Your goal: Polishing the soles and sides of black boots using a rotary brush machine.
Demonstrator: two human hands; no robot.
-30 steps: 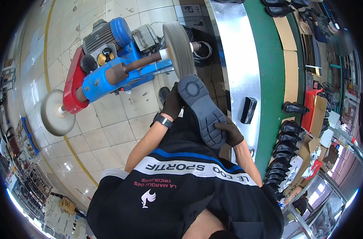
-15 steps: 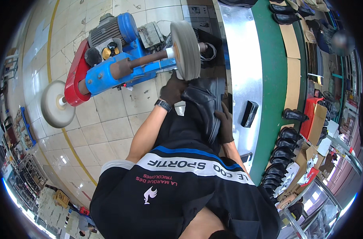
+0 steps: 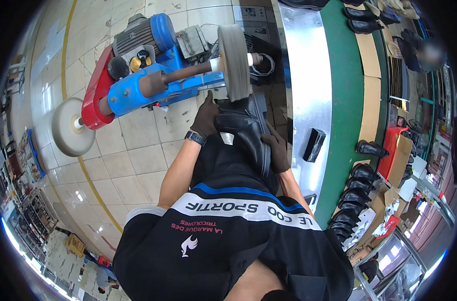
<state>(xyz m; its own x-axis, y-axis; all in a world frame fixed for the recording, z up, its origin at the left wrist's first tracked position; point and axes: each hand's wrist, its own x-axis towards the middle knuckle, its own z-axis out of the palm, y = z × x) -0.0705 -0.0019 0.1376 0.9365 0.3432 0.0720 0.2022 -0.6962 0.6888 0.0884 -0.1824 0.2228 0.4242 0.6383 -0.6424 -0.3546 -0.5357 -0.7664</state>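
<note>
A black leather shoe point(image 3: 242, 129) is held between my two hands, its sole edge to the right and its upper end against or just under a pale buffing wheel point(image 3: 233, 62). My left hand point(image 3: 204, 118), in a dark glove and with a watch at the wrist, grips the shoe's left side; some of its fingers are hidden. On the sole side, my gloved right hand point(image 3: 277, 151) is wrapped round the lower part of the shoe. The wheel sits on the shaft of a blue machine point(image 3: 133, 94) with a red belt guard point(image 3: 96, 95).
A second pale wheel point(image 3: 70, 129) sticks out at the machine's left end. To my right runs a metal-topped bench point(image 3: 309, 75) with a small black block point(image 3: 315, 145) on it. Beyond, several black shoes point(image 3: 356, 195) line a green surface point(image 3: 341, 55).
The shoe has turned under the wheel and shifted slightly left, showing more of its upper. My left hand moved a little left and down, and my right hand slightly left.
</note>
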